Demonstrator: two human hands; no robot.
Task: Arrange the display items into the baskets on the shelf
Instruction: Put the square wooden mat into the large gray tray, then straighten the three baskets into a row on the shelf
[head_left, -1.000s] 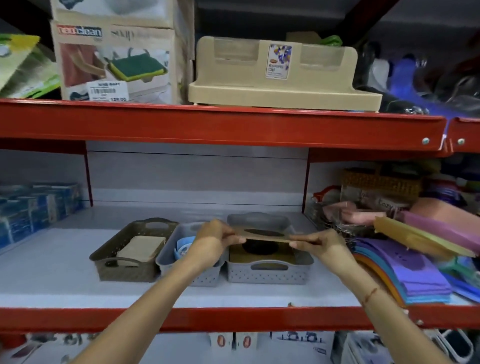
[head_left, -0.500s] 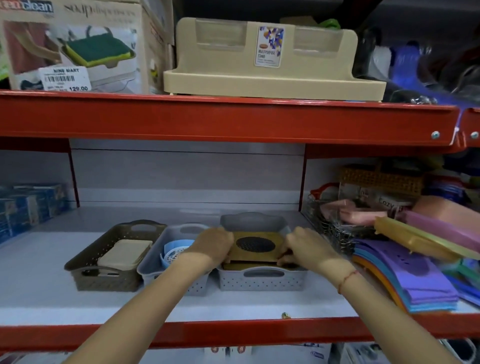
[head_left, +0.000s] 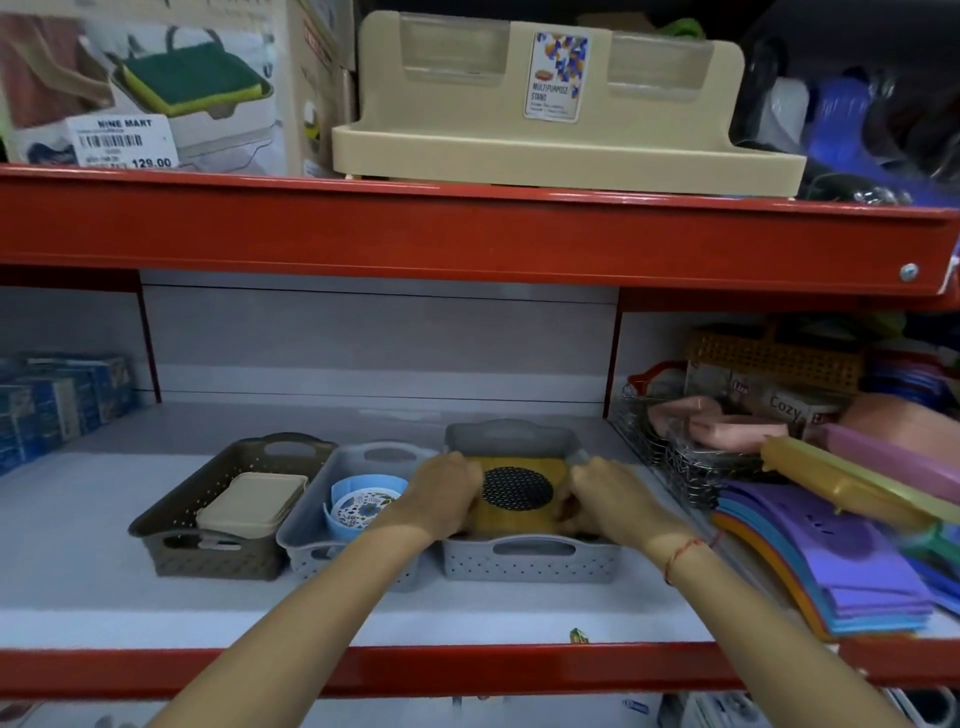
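Count on the lower shelf: three perforated plastic baskets in a row, namely one brown basket (head_left: 228, 512) at left, one grey basket (head_left: 332, 525) in the middle, one grey basket (head_left: 530, 558) at right. Contents: one beige rectangular lidded box (head_left: 253, 503); one blue round patterned item (head_left: 363, 501); one mustard square mat with a black mesh centre (head_left: 517, 493). Two hands in view: left hand (head_left: 441, 496), right hand (head_left: 615, 501). Upper shelf: one beige plastic stand (head_left: 561, 104), one printed carton (head_left: 145, 88).
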